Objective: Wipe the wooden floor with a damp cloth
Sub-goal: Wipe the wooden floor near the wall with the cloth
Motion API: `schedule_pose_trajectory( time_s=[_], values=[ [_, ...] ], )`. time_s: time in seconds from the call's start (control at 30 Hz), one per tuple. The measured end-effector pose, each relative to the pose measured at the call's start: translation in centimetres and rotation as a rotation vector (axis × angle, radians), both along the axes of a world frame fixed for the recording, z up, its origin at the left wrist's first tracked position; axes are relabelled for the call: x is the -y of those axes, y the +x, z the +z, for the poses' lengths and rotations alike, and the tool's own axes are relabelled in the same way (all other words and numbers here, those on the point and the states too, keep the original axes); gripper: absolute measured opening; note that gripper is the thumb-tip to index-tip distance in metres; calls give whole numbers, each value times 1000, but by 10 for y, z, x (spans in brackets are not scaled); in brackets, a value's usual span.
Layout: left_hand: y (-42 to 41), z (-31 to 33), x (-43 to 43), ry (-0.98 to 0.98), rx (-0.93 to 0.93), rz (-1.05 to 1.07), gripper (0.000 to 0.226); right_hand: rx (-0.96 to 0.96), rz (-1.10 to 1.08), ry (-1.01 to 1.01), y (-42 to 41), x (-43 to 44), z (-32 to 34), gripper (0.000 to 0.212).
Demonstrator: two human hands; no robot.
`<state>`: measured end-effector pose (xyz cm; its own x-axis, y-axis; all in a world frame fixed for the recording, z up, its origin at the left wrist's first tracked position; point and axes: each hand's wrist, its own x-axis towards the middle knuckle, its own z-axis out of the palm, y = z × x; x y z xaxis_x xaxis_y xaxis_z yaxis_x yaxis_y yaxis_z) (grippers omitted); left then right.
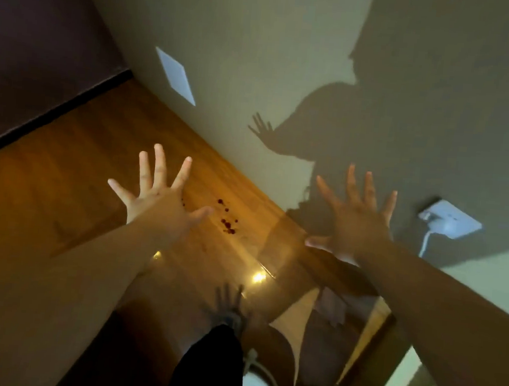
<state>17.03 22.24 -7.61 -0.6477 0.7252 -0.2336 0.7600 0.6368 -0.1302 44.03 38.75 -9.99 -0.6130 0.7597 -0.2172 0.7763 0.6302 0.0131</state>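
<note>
Both the left hand point(155, 190) and right hand point(355, 220) are spread wide mid-frame, holding nothing. Dark red spots point(227, 219) mark the wooden floor point(62, 191) between them. A cloth point(332, 307) lies lower right.

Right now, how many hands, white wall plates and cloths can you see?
Bare spread hands: 2, the left hand and the right hand
White rectangular wall plates: 2, the blank plate and the socket plate
Cloths: 1, the pale crumpled cloth on the wooden floor
Total: 5
</note>
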Motion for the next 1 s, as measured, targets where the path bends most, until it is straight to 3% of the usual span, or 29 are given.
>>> schedule_pose_trajectory(
  time_s=[0.23, 0.47, 0.6, 0.8, 1.0],
  values=[
    [75, -36, -76, -56, 78, -292, 98, 59, -257, -74, 99, 3, -16, 116],
    [72, -71, -142, -65, 129, -516, 97, 45, -481, -146, 95, 5, -40, 112],
    [75, -107, -157, -109, 141, -580, 99, 20, -496, -236, 75, 20, -77, 108],
    [111, -221, -174, -138, 112, -620, 100, -29, -523, -296, 97, 7, -194, 110],
    [150, -411, -194, -149, 150, -638, 95, -19, -657, -402, 121, 1, -387, 107]
  ],
)
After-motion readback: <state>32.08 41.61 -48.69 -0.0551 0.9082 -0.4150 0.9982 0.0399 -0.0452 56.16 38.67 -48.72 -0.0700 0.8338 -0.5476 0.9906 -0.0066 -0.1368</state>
